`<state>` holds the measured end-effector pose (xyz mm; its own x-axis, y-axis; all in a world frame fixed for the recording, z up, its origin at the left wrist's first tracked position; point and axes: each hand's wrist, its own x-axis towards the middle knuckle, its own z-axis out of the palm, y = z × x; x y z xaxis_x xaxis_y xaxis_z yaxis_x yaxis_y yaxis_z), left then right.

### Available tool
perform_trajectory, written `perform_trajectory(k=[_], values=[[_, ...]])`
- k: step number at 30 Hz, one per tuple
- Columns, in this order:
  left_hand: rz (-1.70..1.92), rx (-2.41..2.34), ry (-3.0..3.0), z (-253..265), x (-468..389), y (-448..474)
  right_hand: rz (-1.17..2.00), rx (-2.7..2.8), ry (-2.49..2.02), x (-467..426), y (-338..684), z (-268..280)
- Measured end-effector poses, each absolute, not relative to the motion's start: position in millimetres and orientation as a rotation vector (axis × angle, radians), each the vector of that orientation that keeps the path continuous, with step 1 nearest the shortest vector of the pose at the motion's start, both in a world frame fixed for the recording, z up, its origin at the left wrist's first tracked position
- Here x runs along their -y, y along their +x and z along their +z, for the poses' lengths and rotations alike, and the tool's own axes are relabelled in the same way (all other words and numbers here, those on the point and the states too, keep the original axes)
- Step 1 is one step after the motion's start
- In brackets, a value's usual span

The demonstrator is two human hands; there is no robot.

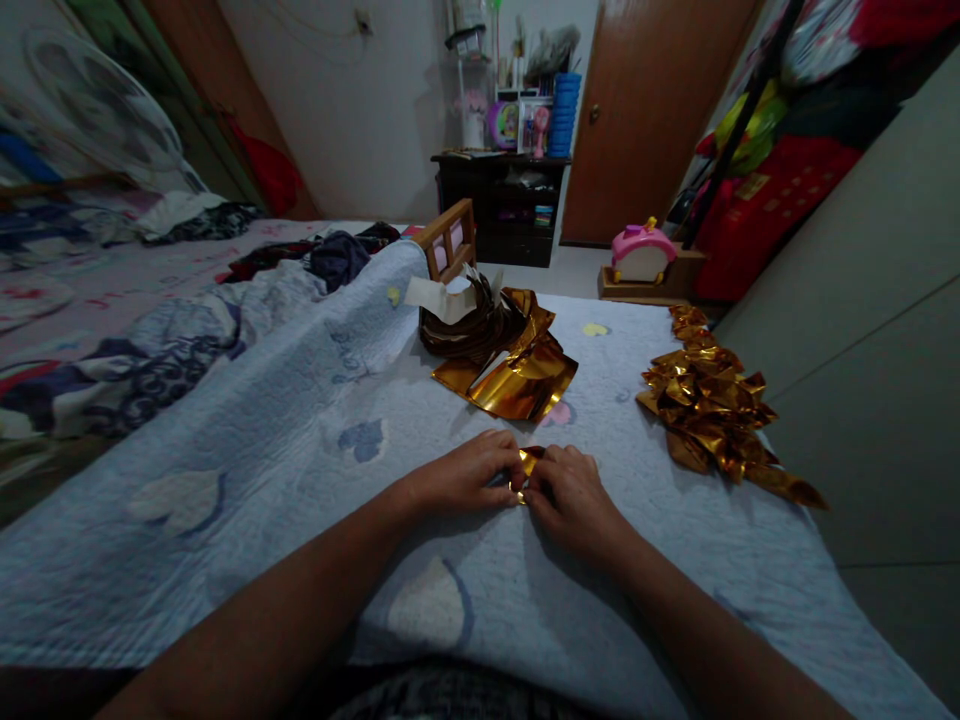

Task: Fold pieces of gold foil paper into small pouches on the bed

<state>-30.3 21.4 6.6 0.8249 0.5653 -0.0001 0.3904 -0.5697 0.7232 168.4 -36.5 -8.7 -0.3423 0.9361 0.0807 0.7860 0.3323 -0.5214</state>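
Observation:
Close together over the blue bedspread, my left hand and my right hand both grip one small piece of gold foil paper. The fingers of each hand are pinched on it from opposite sides and cover most of it. Just beyond them lies a loose stack of gold foil sheets, its rear part curled, dark-edged and topped with a pale strip. To the right rests a heap of folded gold foil pieces, shiny and pointed.
The light blue bedspread with heart shapes lies under everything. Clothes and bedding cover another bed at left, near a fan. A dark cabinet, a wooden door and a pink toy case stand at the back.

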Motion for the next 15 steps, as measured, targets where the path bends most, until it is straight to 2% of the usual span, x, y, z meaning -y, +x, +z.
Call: perform_trajectory(k=[15], values=[[0.255,-0.636,2.246,6.8,-26.1,-32.7,0.551,2.271,-1.627,35.2,165.4,-4.9]])
